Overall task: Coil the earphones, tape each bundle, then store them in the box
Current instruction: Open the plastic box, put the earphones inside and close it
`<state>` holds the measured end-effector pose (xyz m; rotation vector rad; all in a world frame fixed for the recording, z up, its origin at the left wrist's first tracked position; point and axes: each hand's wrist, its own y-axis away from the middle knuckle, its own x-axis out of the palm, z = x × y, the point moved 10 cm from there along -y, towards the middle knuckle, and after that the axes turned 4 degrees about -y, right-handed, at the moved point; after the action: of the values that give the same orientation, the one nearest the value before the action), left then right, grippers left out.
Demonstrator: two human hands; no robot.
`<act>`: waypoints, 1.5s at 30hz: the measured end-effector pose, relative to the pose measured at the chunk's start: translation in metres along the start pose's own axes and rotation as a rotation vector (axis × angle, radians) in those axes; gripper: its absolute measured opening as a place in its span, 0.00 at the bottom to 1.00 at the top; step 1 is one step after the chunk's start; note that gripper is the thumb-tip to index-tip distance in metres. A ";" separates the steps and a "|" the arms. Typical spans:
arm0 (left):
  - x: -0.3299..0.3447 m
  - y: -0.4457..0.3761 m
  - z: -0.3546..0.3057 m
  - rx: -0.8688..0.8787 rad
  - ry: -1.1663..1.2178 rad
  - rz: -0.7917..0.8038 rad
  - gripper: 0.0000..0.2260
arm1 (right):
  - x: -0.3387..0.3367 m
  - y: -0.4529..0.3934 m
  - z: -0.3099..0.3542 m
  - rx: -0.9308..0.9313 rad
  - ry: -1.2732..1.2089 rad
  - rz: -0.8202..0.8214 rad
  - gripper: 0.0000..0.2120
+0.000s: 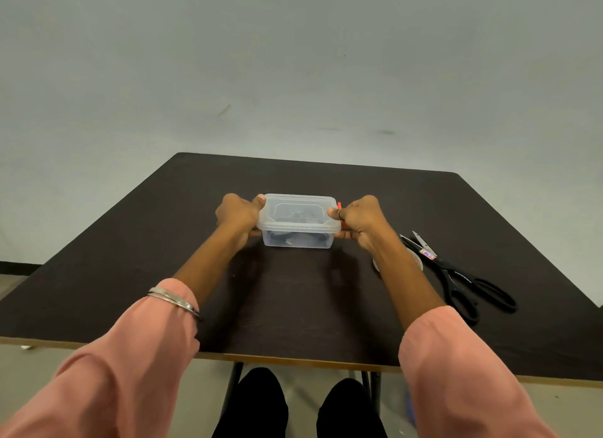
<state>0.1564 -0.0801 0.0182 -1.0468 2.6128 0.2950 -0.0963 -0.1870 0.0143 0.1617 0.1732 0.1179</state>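
A small clear plastic box [298, 240] with its lid [298, 211] on sits in the middle of the dark table [130, 258]. Dark coiled earphones [293, 238] show dimly through its wall. My left hand [236, 214] grips the box's left end, thumb on the lid's corner. My right hand [359, 219] grips the right end, thumb on the lid and fingers under the rim. A small red piece [339, 205] sticks up by the right thumb.
Black-handled scissors [456, 274] lie on the table at the right, blades pointing away from me. A roll of clear tape [417, 261] sits partly hidden behind my right forearm. A pale wall stands beyond the table's far edge.
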 end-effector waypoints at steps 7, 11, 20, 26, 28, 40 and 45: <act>0.057 0.024 -0.042 -0.057 0.358 0.292 0.14 | -0.074 -0.006 0.022 -0.120 -0.090 -0.189 0.05; 0.115 0.049 -0.075 -0.090 0.488 0.516 0.19 | -0.142 -0.013 0.028 -0.173 -0.147 -0.323 0.05; 0.249 0.095 -0.114 -0.119 0.513 0.861 0.40 | -0.268 -0.038 0.013 -0.213 -0.065 -0.520 0.14; 0.303 0.103 -0.119 -0.099 0.424 0.927 0.42 | -0.294 -0.053 -0.004 -0.215 0.047 -0.509 0.14; 0.313 0.101 -0.118 -0.090 0.396 0.937 0.42 | -0.297 -0.057 -0.010 -0.208 0.073 -0.512 0.14; 0.273 0.110 -0.120 0.458 -0.189 0.771 0.24 | -0.278 0.002 0.002 -0.281 0.390 -0.592 0.14; 0.248 0.141 -0.090 0.673 -0.674 1.033 0.35 | -0.213 0.028 -0.041 -0.043 0.639 -0.154 0.23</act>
<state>-0.1308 -0.1647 0.0236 0.5755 2.0958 -0.0407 -0.3152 -0.1811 0.0140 0.0627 0.8175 0.0163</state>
